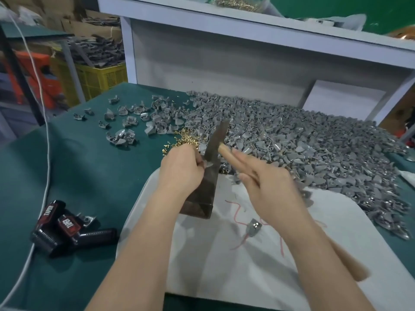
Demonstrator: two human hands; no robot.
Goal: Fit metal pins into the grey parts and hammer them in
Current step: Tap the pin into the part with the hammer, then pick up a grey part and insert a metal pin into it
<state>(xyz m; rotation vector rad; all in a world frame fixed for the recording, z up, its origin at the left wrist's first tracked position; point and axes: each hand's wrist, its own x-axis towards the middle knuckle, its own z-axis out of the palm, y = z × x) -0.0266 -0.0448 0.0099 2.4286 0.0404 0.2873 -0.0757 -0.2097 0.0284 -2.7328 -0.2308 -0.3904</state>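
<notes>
My left hand (182,169) pinches a small grey part (207,163) on top of a dark metal block (202,198). My right hand (269,189) grips the wooden handle of a hammer (216,140), whose dark head is blurred above the block. Small brass pins (182,138) lie in a heap just beyond my left hand. A large pile of grey parts (303,144) covers the table to the right. One grey part (252,228) lies on the white cloth (235,265).
Scattered grey parts (134,117) lie at the left on the green table (89,164). A black and red device (65,227) with a white cable (45,153) sits at the near left. A white shelf (224,52) stands behind; a yellow crate (101,77) is beyond the table.
</notes>
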